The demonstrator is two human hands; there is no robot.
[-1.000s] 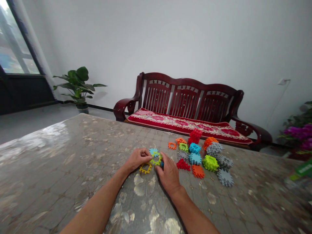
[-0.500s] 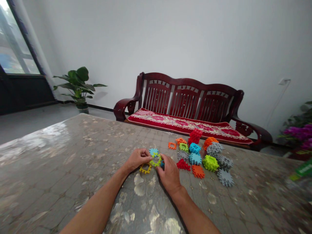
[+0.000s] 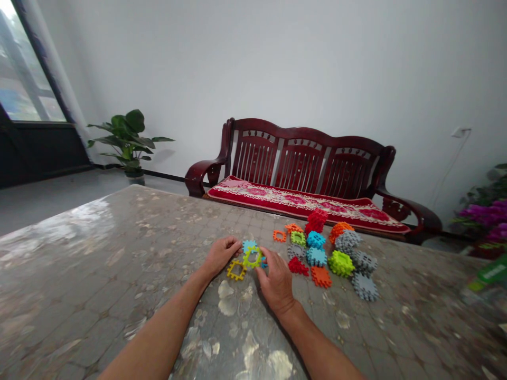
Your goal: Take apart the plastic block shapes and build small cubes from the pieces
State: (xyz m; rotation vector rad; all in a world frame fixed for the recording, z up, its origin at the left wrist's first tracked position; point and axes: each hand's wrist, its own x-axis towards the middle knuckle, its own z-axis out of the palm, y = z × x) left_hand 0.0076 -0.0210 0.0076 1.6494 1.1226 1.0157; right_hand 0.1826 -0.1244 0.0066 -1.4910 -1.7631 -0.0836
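Observation:
A yellow-green toothed building tile with an open middle point(image 3: 246, 259) is gripped at its right edge between the thumb and fingers of my right hand point(image 3: 276, 281). My left hand point(image 3: 222, 256) has curled fingers, with their tips by the left edge of a light blue toothed tile point(image 3: 249, 244); whether they hold anything is hidden. A yellow open-framed tile point(image 3: 230, 275) lies on the table just below, between my hands. Part of a darker blue tile point(image 3: 264, 262) shows behind my right fingers.
Right of my hands sit groups of toothed tiles: an orange tile point(image 3: 321, 277), a red pile point(image 3: 298, 266), a blue stack point(image 3: 316, 257), a green stack point(image 3: 341, 264) and grey ones point(image 3: 365, 286). Beyond the patterned table point(image 3: 138, 248) stands a wooden bench point(image 3: 297, 158). A bottle point(image 3: 491, 277) is at far right.
My left fingers have come off the yellow-green tile and drawn slightly up and left, beside the light blue tile. The right hand keeps its hold on the yellow-green tile, which has tilted slightly.

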